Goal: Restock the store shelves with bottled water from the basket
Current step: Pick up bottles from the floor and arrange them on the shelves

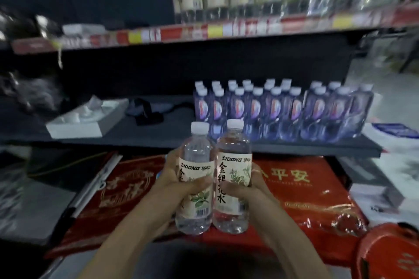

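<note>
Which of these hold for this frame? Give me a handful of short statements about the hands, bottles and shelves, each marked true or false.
1. Each hand holds one bottle: the left hand the left bottle, the right hand the right bottle. True.
2. The two held bottles are uncapped. False: both carry white caps.
3. The held bottles are far apart. False: they are side by side, about touching.
4. Blue-labelled bottles stand on the right part of the middle shelf. True.
5. The tissue box sits on the top shelf. False: it lies on the middle shelf, left of the blue-labelled bottles.
</note>
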